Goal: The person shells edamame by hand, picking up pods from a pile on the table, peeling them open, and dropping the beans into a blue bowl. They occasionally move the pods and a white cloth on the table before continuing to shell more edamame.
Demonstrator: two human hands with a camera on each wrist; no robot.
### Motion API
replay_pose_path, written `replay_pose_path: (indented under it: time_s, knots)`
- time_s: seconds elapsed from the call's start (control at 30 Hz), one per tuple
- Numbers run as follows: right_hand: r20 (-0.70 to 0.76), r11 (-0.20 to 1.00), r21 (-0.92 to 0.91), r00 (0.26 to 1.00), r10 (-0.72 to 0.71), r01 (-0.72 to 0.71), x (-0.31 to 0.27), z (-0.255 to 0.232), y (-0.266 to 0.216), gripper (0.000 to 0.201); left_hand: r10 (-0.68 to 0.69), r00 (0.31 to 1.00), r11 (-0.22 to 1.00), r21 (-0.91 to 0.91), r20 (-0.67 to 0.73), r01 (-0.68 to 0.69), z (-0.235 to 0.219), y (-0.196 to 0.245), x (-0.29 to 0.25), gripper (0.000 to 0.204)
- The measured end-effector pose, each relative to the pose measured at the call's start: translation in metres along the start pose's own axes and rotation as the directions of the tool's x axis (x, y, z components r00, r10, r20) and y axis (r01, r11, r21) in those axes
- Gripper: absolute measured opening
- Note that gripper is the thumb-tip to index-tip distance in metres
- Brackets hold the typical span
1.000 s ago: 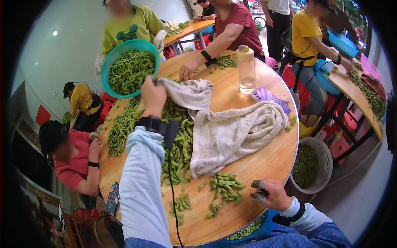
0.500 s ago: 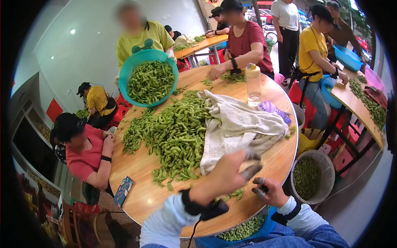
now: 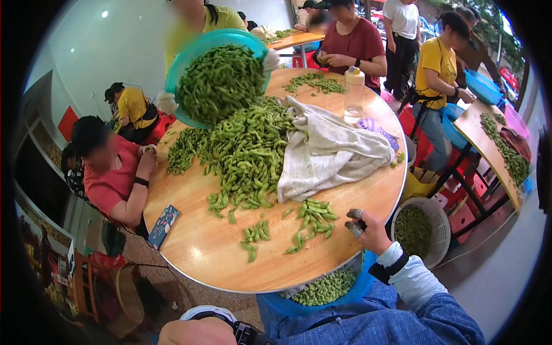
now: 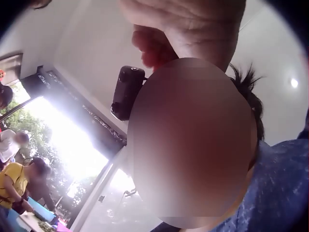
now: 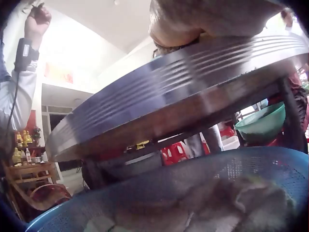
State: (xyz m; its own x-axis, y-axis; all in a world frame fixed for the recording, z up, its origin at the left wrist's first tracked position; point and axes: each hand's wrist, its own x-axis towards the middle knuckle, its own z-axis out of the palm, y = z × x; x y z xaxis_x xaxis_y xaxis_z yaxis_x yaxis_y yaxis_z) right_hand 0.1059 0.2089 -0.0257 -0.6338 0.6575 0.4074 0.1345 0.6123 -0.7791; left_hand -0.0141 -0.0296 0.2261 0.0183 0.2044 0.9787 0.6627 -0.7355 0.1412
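Note:
My left hand (image 3: 198, 332) is raised close to the camera at the bottom of the head view, its fingers mostly cut off. In the left wrist view its palm fills the top, beside a head and a small black device (image 4: 128, 93). My right hand (image 3: 370, 231) rests at the table's near edge, dark covers on its thumb and fingertips, holding nothing. To its left lies a small bunch of edamame pods (image 3: 313, 217). A big heap of edamame (image 3: 247, 152) covers the middle, partly under a whitish towel (image 3: 328, 158).
Across the round table (image 3: 230, 273), gloved hands tip a teal basin (image 3: 192, 52) of pods over the heap. A bottle (image 3: 353, 95), purple phone (image 3: 379, 129) and patterned phone (image 3: 164, 226) lie around. Below sits a blue basket (image 3: 356, 287) of shelled beans; a white basket (image 3: 440, 227) stands right.
My left hand has let go of the towel, which is folded back off the heap, and has come down towards me. The teal basin has tilted further over the heap. My right hand stays at the edge.

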Motion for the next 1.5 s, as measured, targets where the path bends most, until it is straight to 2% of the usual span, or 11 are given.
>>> replay_pose_path:
  time_s: [0.13, 0.2, 0.37, 0.4, 0.47, 0.5, 0.57, 0.87, 1.07, 1.33, 1.5]
  knots:
    - [0.014, 0.999, -0.042, 1.000, 0.006, -0.005, 0.001, 0.000, -0.003, 0.026, -0.058, 0.995, 0.998, 0.020, 0.086, 0.056, -0.007, 0.008, 0.010, 0.018]
    - [-0.001, 0.999, -0.034, 1.000, -0.005, 0.005, 0.002, 0.002, -0.001, 0.026, 0.272, 0.592, 0.942, 0.336, -0.759, -0.003, 0.048, -0.005, 0.014, 0.018]
    - [-0.006, 0.996, -0.075, 0.999, -0.039, 0.038, 0.001, 0.002, -0.003, 0.025, 0.170, 0.930, 0.985, 0.096, -0.325, -0.146, -0.003, -0.005, 0.028, 0.018]
    - [-0.005, 0.997, -0.073, 0.999, -0.039, 0.039, 0.001, 0.002, -0.003, 0.025, 0.275, 0.635, 0.956, 0.275, -0.722, -0.102, 0.033, -0.003, 0.008, 0.017]
    - [-0.006, 0.996, -0.079, 0.999, -0.044, 0.043, 0.001, 0.003, -0.003, 0.025, 0.287, 0.574, 0.953, 0.290, -0.767, -0.090, 0.037, -0.005, 0.003, 0.016]
    - [-0.007, 0.995, -0.086, 0.999, -0.050, 0.049, 0.002, 0.003, -0.004, 0.025, 0.193, 0.866, 0.980, 0.135, -0.461, -0.147, -0.004, 0.000, -0.006, 0.016]
    - [-0.009, 0.994, -0.093, 0.999, -0.053, 0.052, 0.002, 0.003, -0.004, 0.025, 0.105, 0.994, 0.994, 0.004, -0.040, -0.105, -0.027, 0.007, -0.013, 0.014]
    - [-0.043, 0.999, -0.044, 0.999, 0.023, -0.025, -0.001, 0.007, 0.000, 0.020, -0.125, 0.959, 0.659, 0.701, -0.256, 0.273, -0.079, -0.025, -0.102, 0.044]
    - [0.011, 0.998, -0.062, 1.000, 0.017, -0.016, 0.002, 0.010, 0.003, 0.024, -0.422, 0.461, 0.202, 0.415, -0.780, 0.887, -0.227, -0.032, -0.259, 0.057]
    - [-0.021, 0.999, -0.042, 1.000, 0.000, -0.001, 0.000, 0.012, 0.004, 0.022, -0.808, -0.014, -0.401, 0.532, -0.589, 0.746, -0.216, -0.076, -0.275, 0.054]
    - [-0.010, 0.997, -0.071, 1.000, -0.006, 0.006, 0.000, 0.012, 0.011, 0.021, -0.790, 0.088, -0.437, 0.659, -0.606, 0.613, -0.201, -0.141, -0.275, 0.066]
